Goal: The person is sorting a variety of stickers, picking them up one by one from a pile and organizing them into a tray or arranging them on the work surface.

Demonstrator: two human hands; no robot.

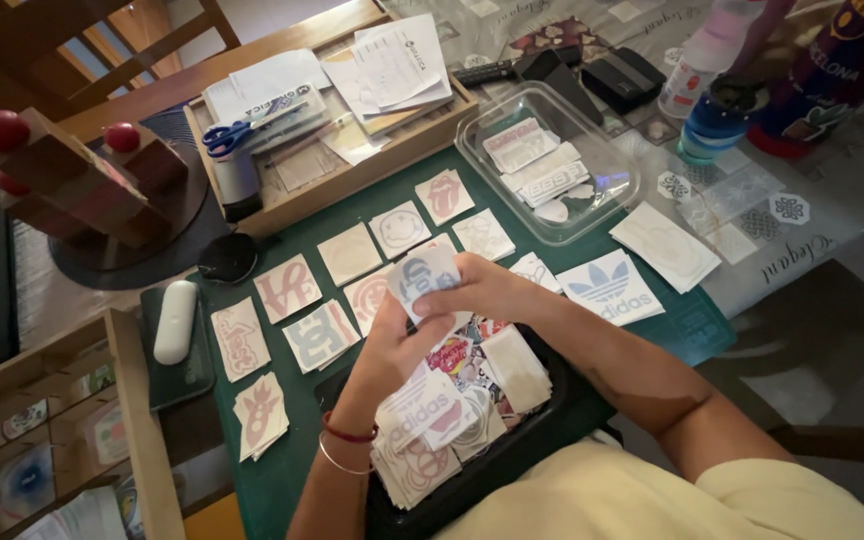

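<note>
Nearest us, our black tray [542,425] is heaped with unsorted stickers [432,420]; about a dozen sorted stickers [292,287] already lie in rows on the green mat [282,480]. Our left hand [392,345] and right hand [482,285] pinch one white sticker [422,275] above the tray, fingers pressed on its edges, face toward us, long axis roughly upright.

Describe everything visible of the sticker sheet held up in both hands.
The small white square sticker sheet bears a grey-blue rounded design, too blurred to read. It looks like thin paper, slightly curved, tilted up above the black tray of stickers. The left hand pinches its lower edge; the right hand grips its right side.
</note>
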